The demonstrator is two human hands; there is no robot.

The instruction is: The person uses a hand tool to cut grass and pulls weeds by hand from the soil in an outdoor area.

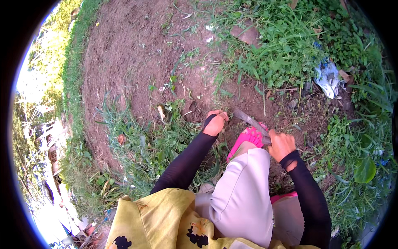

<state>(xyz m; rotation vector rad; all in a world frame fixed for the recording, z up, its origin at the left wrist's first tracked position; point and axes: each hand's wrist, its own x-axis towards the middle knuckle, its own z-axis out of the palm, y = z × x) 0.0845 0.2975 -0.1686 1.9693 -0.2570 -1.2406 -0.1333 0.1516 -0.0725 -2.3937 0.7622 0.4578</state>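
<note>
My right hand (282,144) grips the handle end of a bladed hand tool, its long grey metal blade (247,117) slanting up and left over bare soil. The blade crosses just above a bright pink openwork shoe (248,137) on my foot. To the left of the blade tip, my left hand (215,123) is low over the soil with its fingers curled in. Whether it pinches any weed stems is too small to tell. Black sleeves cover both forearms. Beneath my left forearm lies a patch of grass and weeds (161,140), some of it looking loose.
Bare brown soil (133,53) stretches ahead and left. Thick green weeds (273,59) grow at the upper right, with a flat stone (246,33) among them. A crumpled white and blue plastic bag (328,77) lies at the right. A broad-leaved plant (365,170) stands lower right.
</note>
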